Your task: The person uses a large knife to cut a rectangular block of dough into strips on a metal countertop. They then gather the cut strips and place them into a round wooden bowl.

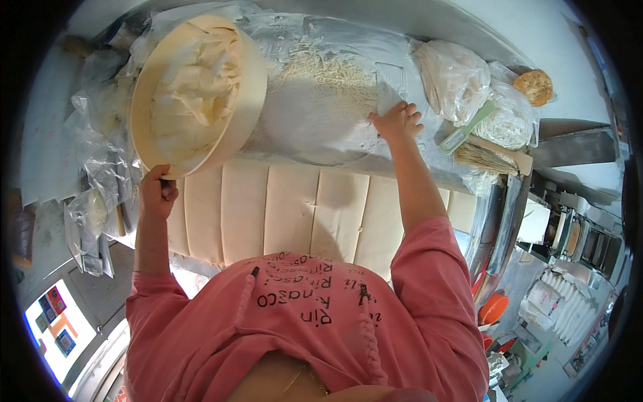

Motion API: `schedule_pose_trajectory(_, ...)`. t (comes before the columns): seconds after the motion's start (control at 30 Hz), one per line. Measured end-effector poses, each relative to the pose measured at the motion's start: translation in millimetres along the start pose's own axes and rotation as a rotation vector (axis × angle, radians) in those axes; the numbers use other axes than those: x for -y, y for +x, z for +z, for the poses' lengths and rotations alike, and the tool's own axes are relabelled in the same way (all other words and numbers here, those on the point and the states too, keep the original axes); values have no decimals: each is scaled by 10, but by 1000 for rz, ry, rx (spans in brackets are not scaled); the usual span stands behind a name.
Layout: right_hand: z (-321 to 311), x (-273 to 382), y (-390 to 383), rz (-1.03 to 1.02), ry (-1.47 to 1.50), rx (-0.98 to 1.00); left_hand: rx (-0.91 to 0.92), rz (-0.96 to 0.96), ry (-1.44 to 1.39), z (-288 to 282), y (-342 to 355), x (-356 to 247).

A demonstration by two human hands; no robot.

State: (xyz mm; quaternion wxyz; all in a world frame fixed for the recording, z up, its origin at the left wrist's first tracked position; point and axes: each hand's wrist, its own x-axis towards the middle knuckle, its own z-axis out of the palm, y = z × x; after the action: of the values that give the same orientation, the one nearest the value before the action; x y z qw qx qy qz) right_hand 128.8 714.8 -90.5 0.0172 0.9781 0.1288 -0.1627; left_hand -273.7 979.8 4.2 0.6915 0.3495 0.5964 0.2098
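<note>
My left hand (159, 191) grips the lower rim of a large round pale container (244, 114) holding crumpled sheets of dough (201, 87). My right hand (396, 122) is on a clear flat scraper (388, 94), its thumb and forefinger at the lower end and the other fingers spread. Beside it, thin noodle scraps (328, 74) lie on the floured steel worktop (301, 134).
Bagged noodles (452, 80), a round baked bread (532, 87), a green-handled tool (469, 127) and a brush (485, 159) sit on the right. Crumpled plastic bags (94, 147) line the left. A cream padded strip (288, 214) runs along the front. Machinery (576, 234) stands far right.
</note>
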Motion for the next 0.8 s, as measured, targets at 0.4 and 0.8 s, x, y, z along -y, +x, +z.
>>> schedule_pose_trajectory(0.4, 371, -692, 1265, 286, 318, 106, 41, -72, -94, -314, -295, 146)
schedule_pose_trajectory(0.8, -596, -114, 95, -419, 73, -54, -49, 11, -102, -699, -467, -61)
